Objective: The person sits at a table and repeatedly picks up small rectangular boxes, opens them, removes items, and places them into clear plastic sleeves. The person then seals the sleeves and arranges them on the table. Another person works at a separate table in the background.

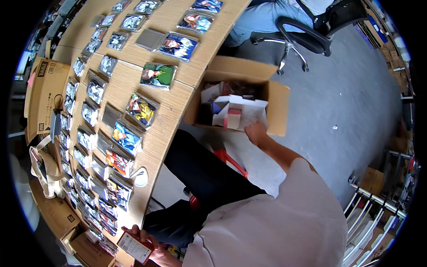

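Observation:
My left hand (150,247) is closed round a small flat red box (134,247) with a white label, beside the table's near end. At the right, my right hand (255,132) is closed on the lower edge of an opened white carton (253,109). That carton lies in a large brown cardboard box (278,107) on the floor. A small pink and white box (233,118) rests against the white carton. My fingertips on the right are hidden. Rows of picture cards in clear sleeves, such as one with a green figure (158,75), lie on the wooden table (178,100).
A white round object (141,177) stands at the table's edge. Black office chair (307,40) with a seated person is beyond the cardboard box. Brown cartons (46,95) and a beige bag (46,171) line the table's far side. A white rack (373,222) stands at right.

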Demonstrator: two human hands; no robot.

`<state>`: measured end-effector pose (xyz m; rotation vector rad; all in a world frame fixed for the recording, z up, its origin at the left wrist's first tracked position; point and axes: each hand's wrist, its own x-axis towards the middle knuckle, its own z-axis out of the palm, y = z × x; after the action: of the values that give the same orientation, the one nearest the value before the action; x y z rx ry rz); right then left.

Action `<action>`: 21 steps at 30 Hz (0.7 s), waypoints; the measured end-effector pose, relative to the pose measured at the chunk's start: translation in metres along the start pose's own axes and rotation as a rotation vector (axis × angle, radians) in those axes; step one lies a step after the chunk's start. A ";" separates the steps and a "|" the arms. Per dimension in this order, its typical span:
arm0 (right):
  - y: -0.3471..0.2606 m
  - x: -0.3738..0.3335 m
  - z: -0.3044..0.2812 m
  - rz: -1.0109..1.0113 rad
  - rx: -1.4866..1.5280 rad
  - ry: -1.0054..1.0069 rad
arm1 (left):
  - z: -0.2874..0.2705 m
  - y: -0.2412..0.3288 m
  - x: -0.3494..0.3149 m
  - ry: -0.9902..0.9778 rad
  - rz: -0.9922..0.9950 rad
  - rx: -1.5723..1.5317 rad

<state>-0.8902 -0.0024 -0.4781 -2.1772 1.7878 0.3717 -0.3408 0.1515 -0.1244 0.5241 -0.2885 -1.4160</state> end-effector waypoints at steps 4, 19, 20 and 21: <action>-0.009 -0.078 0.019 0.041 0.291 0.017 | 0.001 0.011 0.010 -0.065 0.032 0.041; 0.080 -0.024 -0.161 0.315 0.823 1.002 | -0.026 0.032 -0.007 -0.147 0.076 0.023; 0.099 -0.006 -0.137 0.318 0.780 0.852 | -0.027 0.034 -0.009 -0.139 0.088 0.023; 0.119 0.011 -0.113 0.312 0.724 0.701 | -0.027 0.034 -0.010 -0.120 0.103 0.020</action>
<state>-1.0034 -0.0780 -0.3861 -1.5785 2.1238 -0.9532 -0.2998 0.1687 -0.1285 0.4351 -0.4214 -1.3474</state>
